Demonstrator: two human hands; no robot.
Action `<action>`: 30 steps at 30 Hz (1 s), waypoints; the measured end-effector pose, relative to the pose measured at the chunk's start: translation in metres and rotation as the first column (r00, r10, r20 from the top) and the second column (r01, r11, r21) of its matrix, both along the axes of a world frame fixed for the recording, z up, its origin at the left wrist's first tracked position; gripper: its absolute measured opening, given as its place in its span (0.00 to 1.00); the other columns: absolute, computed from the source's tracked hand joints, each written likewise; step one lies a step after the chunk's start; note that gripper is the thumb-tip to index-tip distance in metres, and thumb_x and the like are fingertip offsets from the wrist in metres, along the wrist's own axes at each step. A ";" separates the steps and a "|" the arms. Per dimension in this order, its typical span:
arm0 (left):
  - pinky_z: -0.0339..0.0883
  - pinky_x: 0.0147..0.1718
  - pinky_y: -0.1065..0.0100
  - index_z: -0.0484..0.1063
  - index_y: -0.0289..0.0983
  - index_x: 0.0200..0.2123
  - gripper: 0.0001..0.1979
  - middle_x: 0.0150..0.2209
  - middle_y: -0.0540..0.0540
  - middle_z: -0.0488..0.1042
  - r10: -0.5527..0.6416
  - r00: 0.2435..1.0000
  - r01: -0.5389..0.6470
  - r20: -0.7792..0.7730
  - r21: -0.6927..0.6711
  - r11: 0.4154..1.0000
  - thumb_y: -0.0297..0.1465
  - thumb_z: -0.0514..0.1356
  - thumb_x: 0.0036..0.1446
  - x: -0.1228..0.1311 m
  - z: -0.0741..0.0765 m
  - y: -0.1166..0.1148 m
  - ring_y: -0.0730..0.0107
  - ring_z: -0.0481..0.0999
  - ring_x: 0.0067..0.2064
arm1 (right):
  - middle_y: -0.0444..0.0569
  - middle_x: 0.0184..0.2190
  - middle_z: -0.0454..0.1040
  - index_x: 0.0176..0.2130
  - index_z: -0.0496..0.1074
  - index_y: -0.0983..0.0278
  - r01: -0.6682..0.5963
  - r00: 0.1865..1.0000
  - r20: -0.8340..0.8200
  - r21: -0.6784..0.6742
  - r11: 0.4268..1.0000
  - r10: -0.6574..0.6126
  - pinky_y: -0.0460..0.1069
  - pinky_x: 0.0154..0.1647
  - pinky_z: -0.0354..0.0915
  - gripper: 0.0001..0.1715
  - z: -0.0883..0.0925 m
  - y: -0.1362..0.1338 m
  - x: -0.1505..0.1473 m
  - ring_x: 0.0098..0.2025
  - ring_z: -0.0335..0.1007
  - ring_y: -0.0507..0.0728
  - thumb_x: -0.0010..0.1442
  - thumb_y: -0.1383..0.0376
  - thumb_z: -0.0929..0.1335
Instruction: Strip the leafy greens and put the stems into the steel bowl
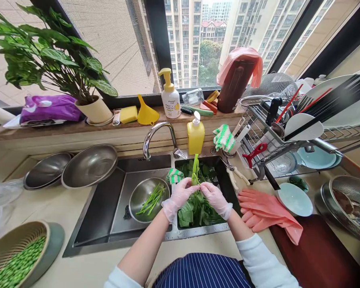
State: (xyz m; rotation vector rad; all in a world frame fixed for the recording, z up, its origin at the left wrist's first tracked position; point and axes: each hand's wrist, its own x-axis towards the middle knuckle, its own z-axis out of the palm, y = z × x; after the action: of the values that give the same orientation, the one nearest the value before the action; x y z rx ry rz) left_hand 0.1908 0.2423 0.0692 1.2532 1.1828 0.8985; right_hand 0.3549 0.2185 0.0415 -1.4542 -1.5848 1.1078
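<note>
Both my hands wear clear disposable gloves and meet over the right basin of the sink (102,208). My left hand (180,194) and my right hand (215,197) are both closed round one upright green vegetable stalk (195,170). Below them the right basin holds a heap of leafy greens (196,210). In the left basin stands a steel bowl (136,196) with several trimmed green stems (152,197) lying in it. The curved tap (157,134) reaches over the divider.
Pink rubber gloves (267,212) lie right of the sink beside a pale blue plate (295,199). A dish rack (288,132) stands at the right. Two steel bowls (90,166) sit on the left counter. A colander of green beans (18,256) occupies the near left corner. A yellow soap bottle (195,136) stands behind the sink.
</note>
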 end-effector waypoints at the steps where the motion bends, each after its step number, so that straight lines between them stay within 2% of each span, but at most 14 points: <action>1: 0.66 0.42 0.66 0.76 0.37 0.40 0.17 0.38 0.46 0.78 -0.009 1.000 0.009 0.024 0.010 1.000 0.35 0.67 0.45 -0.001 0.001 0.001 0.62 0.74 0.41 | 0.49 0.33 0.72 0.34 0.71 0.62 -0.012 0.999 0.038 0.020 1.000 0.012 0.51 0.42 0.62 0.17 0.000 -0.001 -0.003 0.37 0.66 0.56 0.62 0.56 0.59; 3: 0.66 0.42 0.67 0.75 0.37 0.41 0.17 0.38 0.45 0.77 0.049 0.997 -0.052 0.061 0.040 0.998 0.37 0.66 0.47 -0.002 0.005 0.003 0.63 0.74 0.41 | 0.48 0.31 0.70 0.31 0.69 0.61 -0.056 0.993 0.106 0.062 0.997 0.049 0.51 0.42 0.60 0.16 0.000 -0.002 -0.011 0.36 0.64 0.56 0.62 0.58 0.58; 5: 0.65 0.40 0.68 0.75 0.37 0.37 0.14 0.35 0.46 0.76 0.166 0.985 -0.169 0.056 0.061 0.984 0.39 0.63 0.51 -0.003 0.009 0.005 0.65 0.73 0.38 | 0.47 0.29 0.69 0.28 0.68 0.61 -0.061 0.992 0.114 0.082 0.995 0.051 0.50 0.41 0.59 0.14 -0.001 -0.003 -0.020 0.34 0.63 0.55 0.60 0.59 0.59; 8: 0.63 0.36 0.69 0.74 0.37 0.30 0.12 0.30 0.49 0.74 0.247 0.969 -0.247 0.006 0.065 0.967 0.40 0.61 0.52 -0.007 0.012 0.006 0.68 0.70 0.33 | 0.46 0.26 0.66 0.24 0.65 0.60 0.143 0.990 0.006 0.044 0.989 -0.144 0.49 0.39 0.58 0.13 -0.008 0.001 -0.029 0.31 0.60 0.55 0.57 0.59 0.61; 10: 0.62 0.37 0.69 0.74 0.36 0.28 0.13 0.29 0.49 0.73 0.249 0.969 -0.248 -0.001 0.058 0.967 0.41 0.60 0.52 -0.011 0.011 0.004 0.69 0.70 0.33 | 0.46 0.26 0.66 0.25 0.64 0.61 0.301 0.953 -0.049 0.003 0.954 -0.300 0.49 0.37 0.59 0.15 -0.014 0.007 -0.028 0.30 0.59 0.54 0.59 0.58 0.58; 13: 0.61 0.37 0.69 0.74 0.36 0.27 0.14 0.29 0.48 0.73 0.236 0.972 -0.236 0.017 0.021 0.971 0.41 0.59 0.53 -0.015 0.009 0.001 0.69 0.69 0.33 | 0.47 0.29 0.68 0.30 0.65 0.61 0.386 0.918 -0.093 -0.019 0.922 -0.386 0.49 0.38 0.60 0.20 -0.020 0.017 -0.022 0.32 0.62 0.55 0.62 0.56 0.53; 15: 0.61 0.35 0.70 0.74 0.36 0.26 0.15 0.28 0.49 0.73 0.208 0.978 -0.207 0.032 -0.020 0.978 0.42 0.59 0.53 -0.016 0.008 0.000 0.71 0.68 0.31 | 0.48 0.32 0.70 0.31 0.67 0.61 0.321 0.937 -0.140 -0.027 0.947 -0.321 0.49 0.42 0.61 0.20 -0.019 0.021 -0.018 0.36 0.65 0.55 0.61 0.53 0.55; 18: 0.61 0.34 0.70 0.74 0.35 0.26 0.15 0.29 0.48 0.73 0.174 0.980 -0.169 0.101 -0.058 0.984 0.42 0.61 0.52 -0.017 0.006 0.002 0.71 0.68 0.31 | 0.46 0.33 0.71 0.31 0.69 0.61 0.033 0.983 -0.181 -0.041 0.999 -0.040 0.50 0.44 0.62 0.20 -0.017 0.022 -0.016 0.38 0.66 0.54 0.61 0.52 0.58; 20: 0.62 0.34 0.70 0.74 0.35 0.28 0.14 0.31 0.48 0.74 0.179 0.969 -0.171 0.168 -0.060 0.983 0.42 0.61 0.52 -0.018 0.002 0.005 0.70 0.69 0.33 | 0.45 0.30 0.70 0.30 0.69 0.61 -0.126 0.978 -0.174 -0.060 0.990 0.114 0.50 0.42 0.62 0.20 -0.017 0.020 -0.016 0.35 0.65 0.53 0.62 0.52 0.59; 22: 0.63 0.35 0.69 0.75 0.36 0.31 0.14 0.32 0.47 0.75 0.195 0.955 -0.185 0.223 -0.066 0.981 0.41 0.61 0.52 -0.022 -0.005 0.008 0.69 0.70 0.34 | 0.44 0.27 0.69 0.30 0.71 0.61 -0.185 0.972 -0.160 -0.081 0.979 0.171 0.49 0.38 0.62 0.18 -0.019 0.016 -0.016 0.31 0.64 0.53 0.61 0.54 0.60; 26: 0.64 0.34 0.69 0.74 0.36 0.35 0.12 0.34 0.47 0.75 0.203 0.944 -0.187 0.259 -0.083 0.979 0.39 0.60 0.54 -0.028 -0.018 0.010 0.69 0.72 0.34 | 0.43 0.26 0.70 0.28 0.73 0.61 -0.179 0.975 -0.159 -0.140 0.974 0.156 0.48 0.35 0.60 0.13 -0.027 0.011 -0.015 0.29 0.62 0.52 0.56 0.56 0.64; 30: 0.65 0.34 0.69 0.73 0.36 0.38 0.11 0.34 0.47 0.75 0.260 0.932 -0.248 0.252 -0.081 0.965 0.37 0.60 0.54 -0.030 -0.019 0.008 0.70 0.73 0.33 | 0.42 0.22 0.66 0.24 0.67 0.61 0.034 0.984 -0.165 -0.174 0.984 -0.064 0.47 0.31 0.59 0.15 -0.037 0.015 -0.015 0.26 0.59 0.52 0.56 0.57 0.61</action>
State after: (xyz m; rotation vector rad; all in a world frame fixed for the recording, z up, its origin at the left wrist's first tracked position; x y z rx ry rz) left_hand 0.1608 0.2501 0.0501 0.9210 1.1616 1.1809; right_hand 0.3395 0.2332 0.0047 -1.4573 -1.3564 1.3285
